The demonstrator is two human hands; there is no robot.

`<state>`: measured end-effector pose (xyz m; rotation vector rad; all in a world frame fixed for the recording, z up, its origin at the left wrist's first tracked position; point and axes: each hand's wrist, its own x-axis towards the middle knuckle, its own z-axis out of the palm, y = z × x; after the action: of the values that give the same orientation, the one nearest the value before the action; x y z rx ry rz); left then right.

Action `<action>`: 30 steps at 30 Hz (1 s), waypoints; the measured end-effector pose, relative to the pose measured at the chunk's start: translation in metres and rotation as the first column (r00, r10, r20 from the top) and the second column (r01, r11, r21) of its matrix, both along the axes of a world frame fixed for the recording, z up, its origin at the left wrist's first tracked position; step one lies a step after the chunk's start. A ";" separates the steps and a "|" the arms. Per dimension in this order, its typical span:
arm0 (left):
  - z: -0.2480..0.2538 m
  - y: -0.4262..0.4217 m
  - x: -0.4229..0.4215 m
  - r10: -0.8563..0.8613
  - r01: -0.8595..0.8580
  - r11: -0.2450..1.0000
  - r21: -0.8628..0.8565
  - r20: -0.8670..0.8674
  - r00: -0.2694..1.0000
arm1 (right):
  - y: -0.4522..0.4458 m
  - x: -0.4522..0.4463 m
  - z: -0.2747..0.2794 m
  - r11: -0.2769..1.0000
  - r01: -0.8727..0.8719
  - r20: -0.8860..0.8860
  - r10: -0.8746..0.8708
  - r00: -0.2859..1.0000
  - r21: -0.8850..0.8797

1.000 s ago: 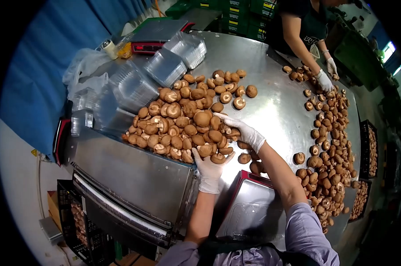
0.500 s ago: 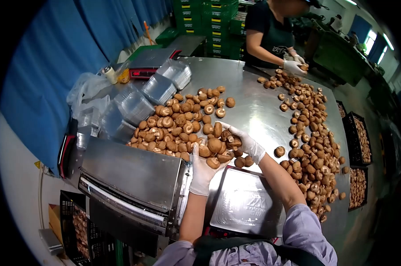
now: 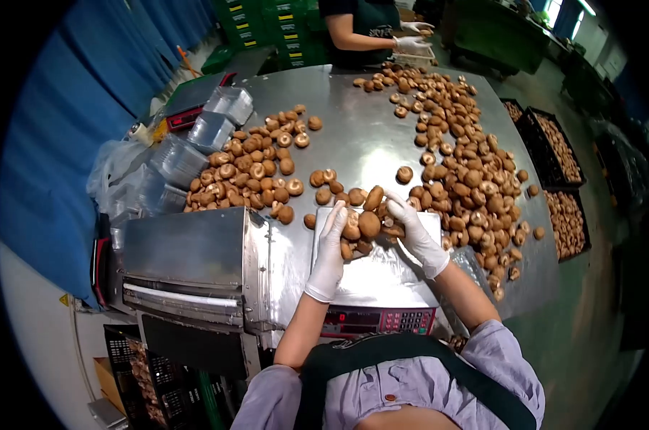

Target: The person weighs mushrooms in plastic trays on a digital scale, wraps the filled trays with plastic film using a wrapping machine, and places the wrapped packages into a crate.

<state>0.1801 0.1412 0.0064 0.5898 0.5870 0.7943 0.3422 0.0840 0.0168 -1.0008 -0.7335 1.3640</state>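
Several brown shiitake mushrooms are bunched between my two white-gloved hands. My left hand presses against the bunch from the left, its fingers pointing away from me. From the other side my right hand curls round it. Both hands are over the bright top of a weighing scale, whose red keypad panel faces me. Glare hides whether a tray lies under the mushrooms. A few loose mushrooms lie just beyond the scale.
Left of centre is a mushroom pile beside stacked clear plastic trays. A steel-topped machine stands at my left. A larger pile runs down the right side. Crates of mushrooms sit beyond the edge. A gloved co-worker stands opposite.
My hands have carried the bunched mushrooms from the pile's edge to above the scale. My view has shifted. The co-worker's hands, earlier on a mushroom, are now at a light-coloured container.
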 end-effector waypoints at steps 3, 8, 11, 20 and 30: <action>-0.015 -0.034 0.004 0.256 0.053 0.856 0.514 -0.510 0.821 | -0.032 -0.007 -0.013 0.992 0.121 0.351 -0.108 0.930 -0.017; -0.029 -0.049 -0.004 0.755 0.518 0.274 0.810 -0.515 0.407 | -0.065 -0.012 -0.040 0.931 0.140 0.856 -0.366 0.364 0.338; -0.028 -0.046 -0.007 0.735 0.543 0.257 0.799 -0.527 0.428 | -0.072 -0.014 -0.032 0.908 0.133 0.869 -0.419 0.263 0.398; -0.039 -0.020 -0.054 0.476 -0.036 0.685 0.728 -0.410 0.778 | -0.103 0.013 -0.038 0.908 0.283 0.833 -0.402 0.381 0.309; -0.138 -0.106 -0.141 0.695 -0.556 0.713 0.428 -0.541 0.474 | -0.108 0.016 -0.029 0.910 0.310 0.837 -0.386 0.389 0.275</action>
<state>0.0393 0.0347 -0.1313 0.8695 1.4922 1.3705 0.3586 -0.0244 -0.0124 -1.7219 -1.2304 0.3208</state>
